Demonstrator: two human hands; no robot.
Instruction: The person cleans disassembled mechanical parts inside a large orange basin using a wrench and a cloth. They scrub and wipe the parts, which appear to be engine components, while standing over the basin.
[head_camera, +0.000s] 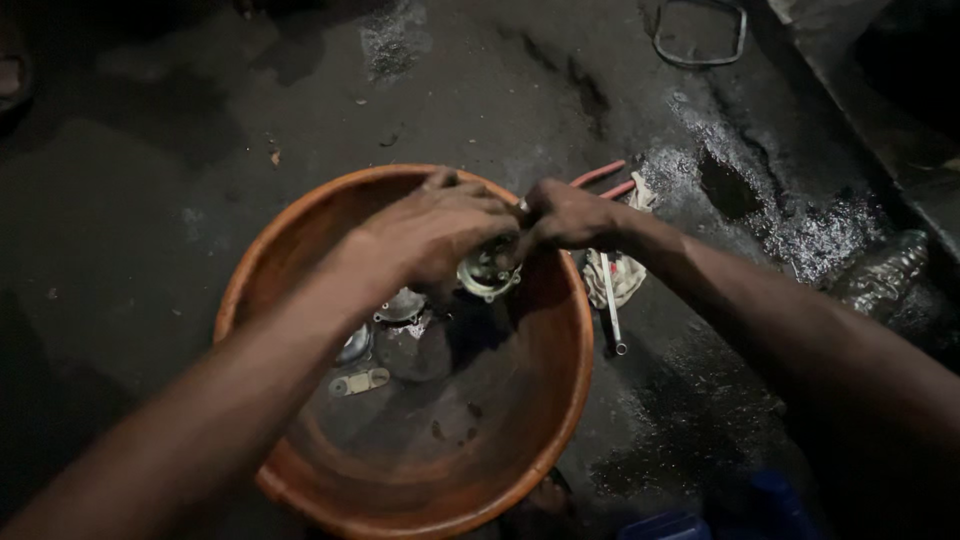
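Observation:
Both hands meet over a round orange-brown basin (560, 400) on a dark, stained floor. My left hand (440, 232) wraps around a small round metal engine part (487, 272) with a pale ring-shaped opening. My right hand (565, 213) grips the same part from the right side. Inside the basin, in dark liquid, lie several loose metal pieces: a domed cover (401, 305), a dark rounded piece (414, 350) and a small flat bracket (360, 382).
To the right of the basin lie a dirty rag (622, 272), a slim metal wrench (612, 312) and red-handled pliers (603, 176). A clear plastic bottle (880, 272) lies at the far right. A wire loop (700, 32) sits at the top. Wet oily patches mark the floor.

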